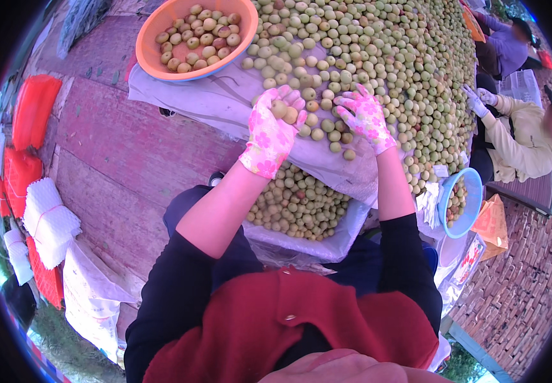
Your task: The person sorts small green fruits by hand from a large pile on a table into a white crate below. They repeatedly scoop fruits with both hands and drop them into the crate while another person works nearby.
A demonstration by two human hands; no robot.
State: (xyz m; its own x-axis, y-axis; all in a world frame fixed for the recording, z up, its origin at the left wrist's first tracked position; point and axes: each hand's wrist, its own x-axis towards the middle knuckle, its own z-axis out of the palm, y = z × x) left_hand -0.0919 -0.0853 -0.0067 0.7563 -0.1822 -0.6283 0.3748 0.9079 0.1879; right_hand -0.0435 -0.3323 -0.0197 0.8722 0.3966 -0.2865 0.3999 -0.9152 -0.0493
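A large heap of round, yellow-green jujubes, some with reddish-brown patches, covers a cloth-topped table in front of me. My left hand, in a white glove with pink flowers, curls palm-up around a few jujubes at the heap's near edge. My right hand, gloved alike, rests over loose fruit to the right, its fingers spread and apparently holding nothing. Between the two hands several loose jujubes lie on the cloth. Below the table edge, a plastic-lined crate full of jujubes stands between my knees.
An orange basin of redder jujubes sits at the far left of the table. On the right, a blue basin holds more fruit. Red net bags and white foam nets lie left. Two people work along the right side.
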